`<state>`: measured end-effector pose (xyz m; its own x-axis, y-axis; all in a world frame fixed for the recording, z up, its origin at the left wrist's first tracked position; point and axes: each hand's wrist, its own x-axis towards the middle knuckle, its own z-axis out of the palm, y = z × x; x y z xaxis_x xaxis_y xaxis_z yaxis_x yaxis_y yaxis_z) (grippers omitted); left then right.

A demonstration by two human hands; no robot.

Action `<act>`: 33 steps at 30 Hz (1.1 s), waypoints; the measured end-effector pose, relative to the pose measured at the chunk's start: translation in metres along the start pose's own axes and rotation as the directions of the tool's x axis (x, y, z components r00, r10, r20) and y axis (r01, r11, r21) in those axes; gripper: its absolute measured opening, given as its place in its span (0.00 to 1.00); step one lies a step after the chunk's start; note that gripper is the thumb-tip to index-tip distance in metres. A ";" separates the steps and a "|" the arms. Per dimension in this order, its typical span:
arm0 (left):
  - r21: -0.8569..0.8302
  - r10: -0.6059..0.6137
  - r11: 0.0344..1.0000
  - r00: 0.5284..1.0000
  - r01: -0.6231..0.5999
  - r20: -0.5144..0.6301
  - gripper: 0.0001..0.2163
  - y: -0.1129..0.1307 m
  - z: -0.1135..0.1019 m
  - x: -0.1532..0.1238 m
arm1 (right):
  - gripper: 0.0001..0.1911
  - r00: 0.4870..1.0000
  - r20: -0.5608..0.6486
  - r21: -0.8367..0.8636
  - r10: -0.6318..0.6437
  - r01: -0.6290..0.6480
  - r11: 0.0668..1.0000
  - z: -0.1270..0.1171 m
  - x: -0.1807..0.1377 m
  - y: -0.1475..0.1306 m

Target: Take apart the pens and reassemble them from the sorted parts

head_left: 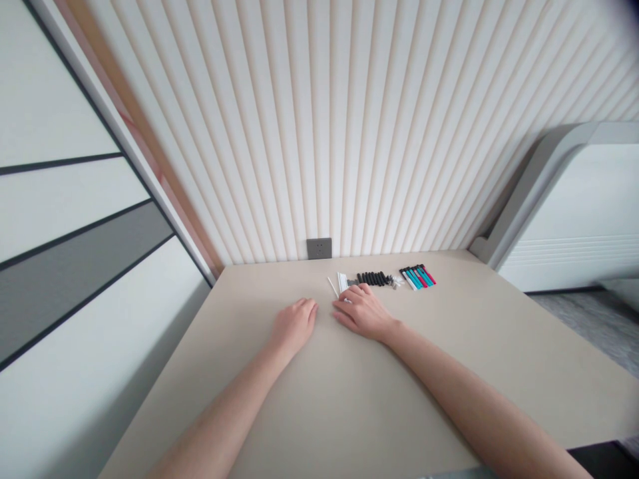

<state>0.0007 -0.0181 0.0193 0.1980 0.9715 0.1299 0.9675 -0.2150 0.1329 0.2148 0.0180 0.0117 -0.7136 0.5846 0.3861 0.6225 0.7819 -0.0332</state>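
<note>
My left hand lies flat on the beige table, fingers together and stretched, holding nothing. My right hand rests palm down just right of it, its fingertips touching thin white sticks near the wall. Whether those fingers pinch one of the sticks is hidden. A row of black tubes lies behind the right hand. Further right sit small white pieces and a cluster of teal, red and black pen parts.
A ribbed white wall panel rises behind the table, with a grey socket at its base. A white and grey cabinet stands at the left, and a grey-framed white unit at the right.
</note>
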 end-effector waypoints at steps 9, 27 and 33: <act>-0.035 -0.010 0.999 1.000 0.010 0.015 0.14 0.000 -0.001 0.000 | 0.16 0.999 -0.032 0.030 -0.006 0.007 1.000 0.004 0.000 0.002; -0.042 -0.010 0.999 1.000 0.011 0.021 0.13 0.001 -0.001 0.000 | 0.20 0.999 -0.017 0.000 0.043 -0.043 0.999 0.007 -0.001 0.002; -0.022 0.013 1.000 1.000 -0.013 0.002 0.14 -0.002 0.002 0.000 | 0.20 0.999 -0.024 -0.021 0.046 -0.047 0.999 0.008 0.000 0.002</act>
<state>-0.0005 -0.0177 0.0169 0.2112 0.9688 0.1300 0.9611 -0.2300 0.1531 0.2139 0.0214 0.0039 -0.6761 0.6145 0.4065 0.6616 0.7492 -0.0321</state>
